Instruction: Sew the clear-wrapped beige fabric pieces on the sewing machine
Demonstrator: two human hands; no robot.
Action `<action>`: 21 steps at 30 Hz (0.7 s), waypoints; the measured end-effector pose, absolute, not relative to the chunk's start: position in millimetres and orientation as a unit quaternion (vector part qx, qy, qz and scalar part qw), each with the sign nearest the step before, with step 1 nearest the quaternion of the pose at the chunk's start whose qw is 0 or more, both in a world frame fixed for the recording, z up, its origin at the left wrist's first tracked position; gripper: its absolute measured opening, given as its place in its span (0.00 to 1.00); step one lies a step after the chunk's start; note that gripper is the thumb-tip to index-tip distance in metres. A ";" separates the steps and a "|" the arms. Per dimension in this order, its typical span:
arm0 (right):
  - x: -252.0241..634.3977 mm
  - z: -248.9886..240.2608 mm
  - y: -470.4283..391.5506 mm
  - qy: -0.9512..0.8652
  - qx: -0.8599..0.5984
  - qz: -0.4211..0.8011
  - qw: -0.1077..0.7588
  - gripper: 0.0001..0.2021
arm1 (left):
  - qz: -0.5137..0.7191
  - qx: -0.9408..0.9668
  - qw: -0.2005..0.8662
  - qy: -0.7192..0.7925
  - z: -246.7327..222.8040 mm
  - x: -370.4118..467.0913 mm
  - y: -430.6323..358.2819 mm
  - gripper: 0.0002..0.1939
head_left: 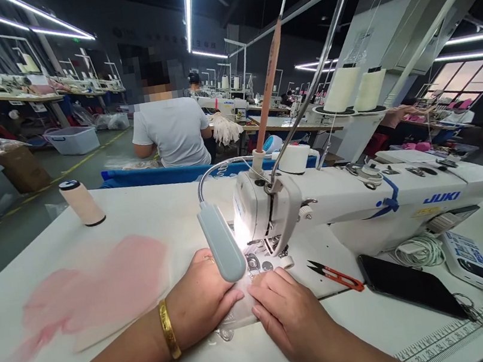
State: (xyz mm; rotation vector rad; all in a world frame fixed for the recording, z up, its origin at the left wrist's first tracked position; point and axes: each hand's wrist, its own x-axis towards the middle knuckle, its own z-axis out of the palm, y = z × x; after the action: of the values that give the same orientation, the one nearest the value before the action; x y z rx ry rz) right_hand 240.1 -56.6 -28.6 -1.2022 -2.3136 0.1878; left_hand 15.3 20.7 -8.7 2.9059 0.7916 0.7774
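My left hand (201,290), wearing a gold bracelet (168,330), rests beside the needle area, its thumb against a sheer whitish fabric (244,315). The lamp head hides part of its fingers. On the other side my right hand (290,310) is closed, fingertips pinching the same fabric just in front of the presser foot (252,262). Above both stands a white JUKI sewing machine (343,190), with a grey gooseneck lamp (222,244) lighting the needle. Sheer pink fabric pieces (103,286) lie spread to the left of my hands.
Orange-handled thread snips (337,275), a black phone (411,285), a coiled cable (418,252) and a white boxy device (474,261) lie right. A thread cone (82,203) stands at the table's far left. Ahead, a person in a white shirt (173,131) sits, back turned.
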 end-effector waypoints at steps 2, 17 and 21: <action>240.5 -29.5 -56.9 -0.855 -0.445 0.068 0.260 0.08 | 0.256 0.932 0.006 0.256 -15.0 15.6 21.0 0.06; 243.8 -26.2 -53.8 -0.852 -0.440 0.076 0.273 0.11 | 0.230 0.934 0.003 0.274 -10.5 16.2 17.9 0.08; 250.5 -20.9 -65.2 -0.859 -0.428 0.063 0.274 0.12 | 0.218 0.939 0.053 0.262 -6.7 16.0 10.4 0.11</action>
State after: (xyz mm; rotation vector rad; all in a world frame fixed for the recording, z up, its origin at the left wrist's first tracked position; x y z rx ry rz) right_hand 250.5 -65.2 -20.9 -1.1513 -2.3094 0.1706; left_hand 16.0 10.4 -6.7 2.8533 0.7960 0.6640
